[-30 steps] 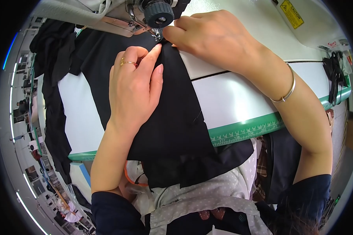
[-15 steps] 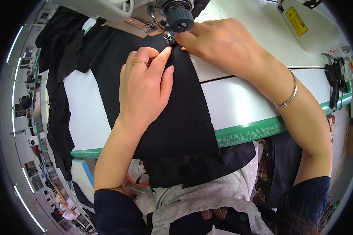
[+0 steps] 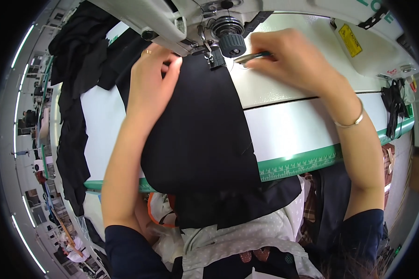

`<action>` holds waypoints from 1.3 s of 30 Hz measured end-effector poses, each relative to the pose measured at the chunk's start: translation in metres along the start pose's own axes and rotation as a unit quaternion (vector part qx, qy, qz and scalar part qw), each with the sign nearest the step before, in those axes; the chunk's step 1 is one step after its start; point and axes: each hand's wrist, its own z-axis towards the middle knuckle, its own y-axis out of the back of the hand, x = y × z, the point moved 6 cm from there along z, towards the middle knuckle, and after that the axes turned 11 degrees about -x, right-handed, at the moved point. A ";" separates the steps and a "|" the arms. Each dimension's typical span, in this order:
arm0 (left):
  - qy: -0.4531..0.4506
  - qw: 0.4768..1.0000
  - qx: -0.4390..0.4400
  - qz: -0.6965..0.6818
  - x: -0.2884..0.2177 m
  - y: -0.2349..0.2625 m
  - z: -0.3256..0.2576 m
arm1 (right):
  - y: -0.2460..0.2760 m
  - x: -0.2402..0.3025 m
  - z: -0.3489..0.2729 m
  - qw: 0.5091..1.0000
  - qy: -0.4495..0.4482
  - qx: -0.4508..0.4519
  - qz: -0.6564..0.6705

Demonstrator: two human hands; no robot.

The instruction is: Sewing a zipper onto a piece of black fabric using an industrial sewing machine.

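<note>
A long panel of black fabric (image 3: 200, 125) lies under the needle and presser foot (image 3: 210, 58) of a sewing machine (image 3: 172, 21). My left hand (image 3: 151, 86) is on the cloth left of the needle, its fingers curled and its thumb closed towards them on the fabric; the fingertips are partly hidden. A small dark piece (image 3: 217, 60) sits at the foot by the panel's right edge. My right hand (image 3: 288, 58), slightly blurred, grips small thread snips (image 3: 249, 59) just right of the needle, their metal tips pointing at the cloth edge.
More black cloth (image 3: 77, 60) is heaped at the left and hangs over the table edge. A green ruler strip (image 3: 298, 160) runs along the front of the white table (image 3: 288, 125). Black strips (image 3: 395, 107) hang at the right. The fabric's near end drapes over my lap.
My right hand has moved right, away from the needle, and the snips now show in it. My left hand has slid left and farther from me, off the presser foot.
</note>
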 end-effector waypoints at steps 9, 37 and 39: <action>-0.177 0.975 0.073 -0.114 0.060 -0.047 0.062 | 0.034 -0.022 -0.006 0.995 0.002 -0.048 -0.087; -0.137 0.987 0.063 -0.047 0.036 -0.015 0.049 | -0.025 0.077 -0.026 0.961 0.229 0.097 0.122; -0.263 0.960 0.025 0.092 0.027 -0.005 0.045 | -0.026 0.076 -0.027 0.960 0.233 0.088 0.125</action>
